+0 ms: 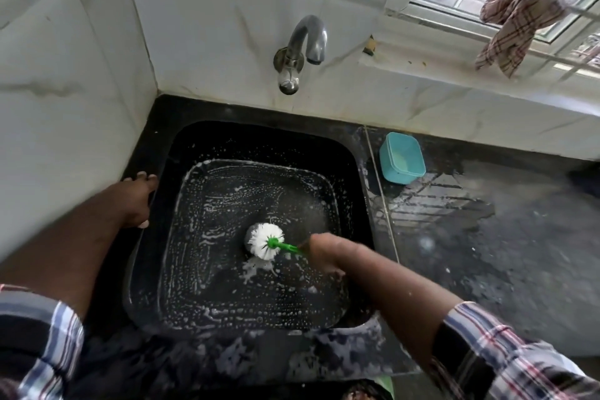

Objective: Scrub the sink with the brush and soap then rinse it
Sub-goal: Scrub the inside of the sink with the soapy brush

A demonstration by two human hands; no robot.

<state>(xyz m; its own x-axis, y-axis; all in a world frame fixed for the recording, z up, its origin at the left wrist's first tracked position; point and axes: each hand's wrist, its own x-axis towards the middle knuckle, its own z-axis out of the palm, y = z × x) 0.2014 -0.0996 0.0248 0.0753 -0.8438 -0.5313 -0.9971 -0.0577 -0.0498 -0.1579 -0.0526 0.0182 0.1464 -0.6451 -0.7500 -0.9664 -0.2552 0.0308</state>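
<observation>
A black square sink (357, 172) is set into a dark counter, its floor and walls streaked with white soap suds. A round white-bristled brush (263, 240) with a green handle rests its head on the middle of the sink floor. My right hand (324, 253) is closed around the green handle, reaching in from the right. My left hand (139, 198) lies flat on the sink's left rim with fingers spread. A metal tap (308, 39) juts from the tiled wall above the sink; no water runs from it.
A teal plastic tub (402, 157) stands on the wet counter right of the sink. A checked cloth (516, 26) hangs on the window bars at the upper right. White tiled walls close in at the left and back. Suds lie along the counter's front edge.
</observation>
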